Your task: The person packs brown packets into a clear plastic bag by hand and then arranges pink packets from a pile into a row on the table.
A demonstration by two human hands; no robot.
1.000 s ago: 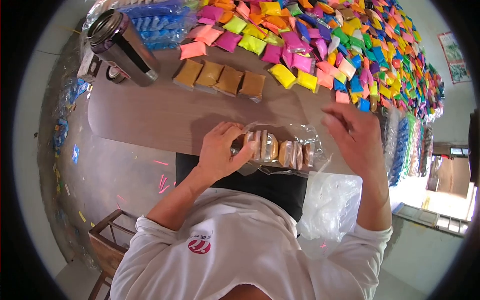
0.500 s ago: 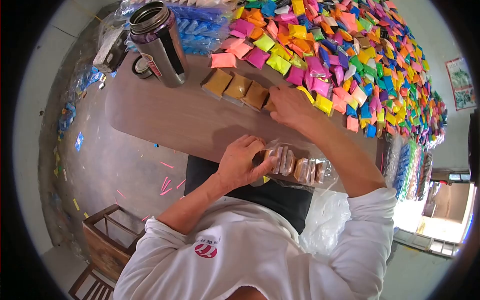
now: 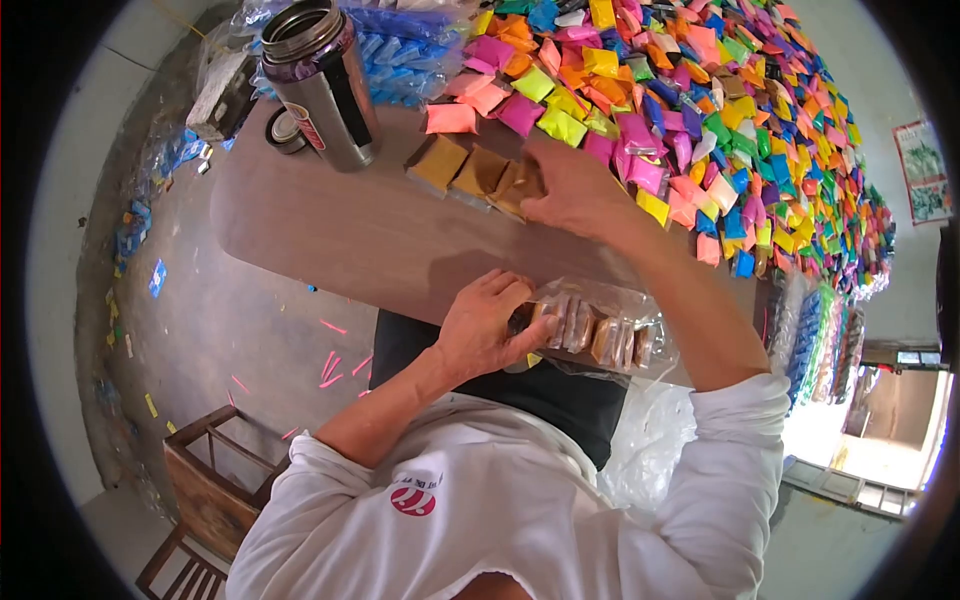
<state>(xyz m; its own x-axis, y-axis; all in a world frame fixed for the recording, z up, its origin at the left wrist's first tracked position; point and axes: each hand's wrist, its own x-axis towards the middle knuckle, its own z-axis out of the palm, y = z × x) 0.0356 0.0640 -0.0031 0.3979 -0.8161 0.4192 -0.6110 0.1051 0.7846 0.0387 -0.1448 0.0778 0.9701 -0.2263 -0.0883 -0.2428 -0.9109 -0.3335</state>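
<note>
- Head view: the left hand (image 3: pixel 483 332) is seen at the near edge of the table (image 3: pixel 330 230), with the forearm coming up from the lower left and the wrist bent inward.
- The left hand's fingers are curled shut on the open end of a clear plastic bag (image 3: pixel 600 335), which lies sideways along the table edge, to the right of that hand.
- Inside the bag a row of brown packets (image 3: pixel 590 338) is packed on edge, one against the next.
- The right hand (image 3: pixel 572 187) is reached forward across the table, well beyond the left hand, with the arm stretched out from the white sleeve (image 3: pixel 735 450) at lower right.
- The right hand's fingers are closed on a brown packet (image 3: pixel 527 183), the end one of a short row (image 3: pixel 465 172) lying flat on the table; the packet is tilted up under the fingertips.
- The rest of that row is just left of the right hand.
- Beyond and to the right of the right hand a large heap of coloured packets (image 3: pixel 700 110) is spread over the table.
- Far to the left of the right hand a steel flask (image 3: pixel 322 85) is stood upright, with a roll of tape (image 3: pixel 285 130) just beside it.
</note>
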